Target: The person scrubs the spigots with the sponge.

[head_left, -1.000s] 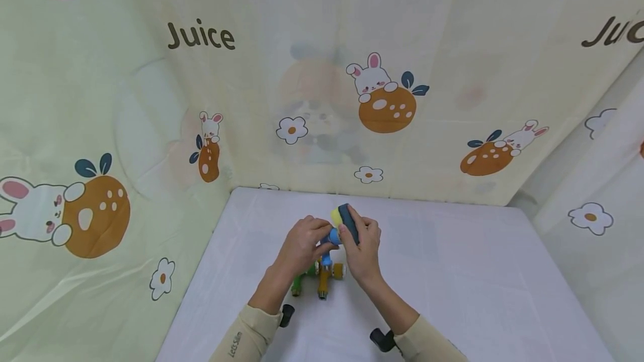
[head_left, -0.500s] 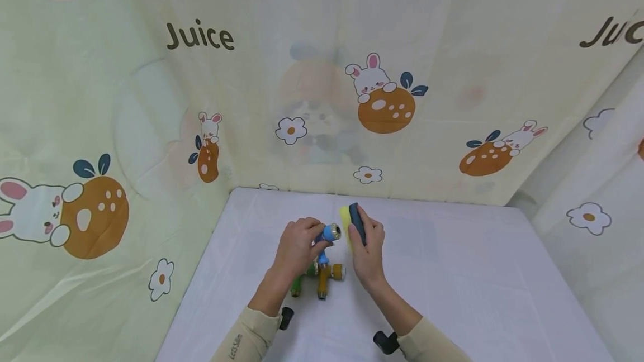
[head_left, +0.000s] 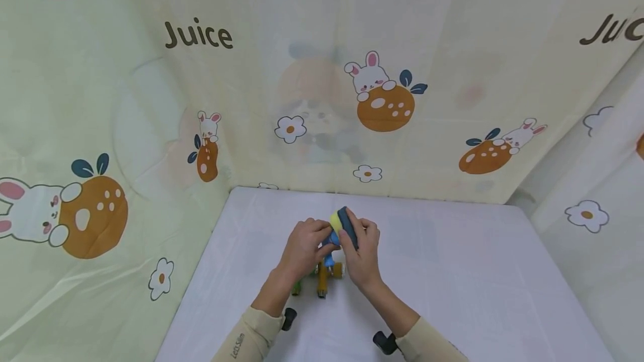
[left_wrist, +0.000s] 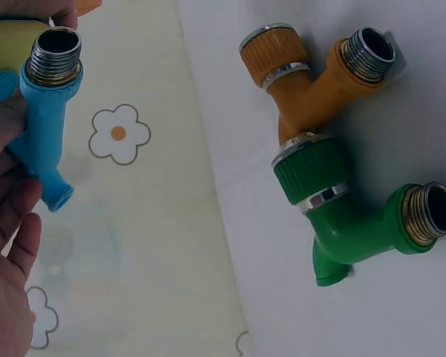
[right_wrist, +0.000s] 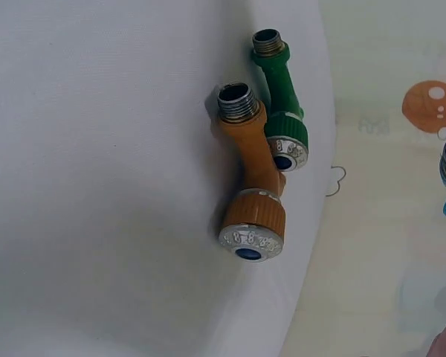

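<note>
My left hand (head_left: 303, 246) grips a blue faucet (left_wrist: 44, 126) above the table, its threaded metal end showing in the left wrist view. In my right hand (head_left: 363, 255) is a sponge (head_left: 346, 224), yellow on one side and dark on the other. Its yellow side lies against the blue faucet's knob end, as far as the head view shows. Below the hands, an orange faucet (left_wrist: 301, 97) and a green faucet (left_wrist: 342, 223) lie on the table, touching or nearly so. The left hand partly hides the green one in the head view.
A white-covered table (head_left: 453, 272) spreads under the hands. Patterned curtains (head_left: 251, 88) with rabbits and flowers hang along its back and sides. Black wrist-mounted pieces (head_left: 385, 343) stick out from near the sleeves.
Half a second ago the sponge was off to the right, apart from the blue faucet, whose knob end showed. Now the right hand has brought it back left against the faucet.
</note>
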Demonstrator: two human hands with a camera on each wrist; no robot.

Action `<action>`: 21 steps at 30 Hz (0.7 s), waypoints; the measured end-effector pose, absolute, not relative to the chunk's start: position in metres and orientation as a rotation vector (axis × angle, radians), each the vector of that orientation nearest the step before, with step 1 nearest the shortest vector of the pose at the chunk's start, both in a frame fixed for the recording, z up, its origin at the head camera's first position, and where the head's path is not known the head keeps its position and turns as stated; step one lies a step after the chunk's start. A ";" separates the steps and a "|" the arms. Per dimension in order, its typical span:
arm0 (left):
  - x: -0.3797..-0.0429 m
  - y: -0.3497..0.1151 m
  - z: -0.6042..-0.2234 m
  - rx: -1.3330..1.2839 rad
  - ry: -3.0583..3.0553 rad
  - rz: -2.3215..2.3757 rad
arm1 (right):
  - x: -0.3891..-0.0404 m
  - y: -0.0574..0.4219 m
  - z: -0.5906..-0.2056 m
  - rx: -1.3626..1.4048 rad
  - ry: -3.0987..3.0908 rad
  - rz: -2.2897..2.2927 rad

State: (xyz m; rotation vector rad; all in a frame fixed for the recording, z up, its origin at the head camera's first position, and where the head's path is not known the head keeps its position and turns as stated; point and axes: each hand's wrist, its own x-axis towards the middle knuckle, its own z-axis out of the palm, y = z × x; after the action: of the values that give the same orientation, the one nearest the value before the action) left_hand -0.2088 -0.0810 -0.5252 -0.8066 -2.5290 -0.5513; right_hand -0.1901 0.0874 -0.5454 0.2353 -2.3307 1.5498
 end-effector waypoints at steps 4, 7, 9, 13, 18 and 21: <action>-0.208 -0.078 -0.528 -0.848 -2.539 -0.522 | -0.194 0.091 -0.549 0.192 -2.358 1.563; -0.207 -0.075 -0.532 -0.858 -2.566 -0.464 | -0.198 0.095 -0.555 0.161 -2.379 1.562; -0.207 -0.072 -0.536 -0.856 -2.598 -0.423 | -0.200 0.099 -0.559 0.128 -2.393 1.578; -0.207 -0.065 -0.546 -0.829 -2.672 -0.379 | -0.204 0.110 -0.569 0.017 -2.436 1.637; -0.208 -0.051 -0.558 -0.825 -2.751 -0.375 | -0.211 0.125 -0.581 -0.126 -2.435 1.657; -0.210 -0.041 -0.565 -0.845 -2.795 -0.348 | -0.214 0.135 -0.589 -0.187 -2.418 1.642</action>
State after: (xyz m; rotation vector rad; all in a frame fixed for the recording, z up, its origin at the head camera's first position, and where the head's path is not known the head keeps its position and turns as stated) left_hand -0.2096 -0.0412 -0.5651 -0.8452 -2.7953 -0.3480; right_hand -0.2141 0.1345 -0.5885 -0.1871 -2.4179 1.6418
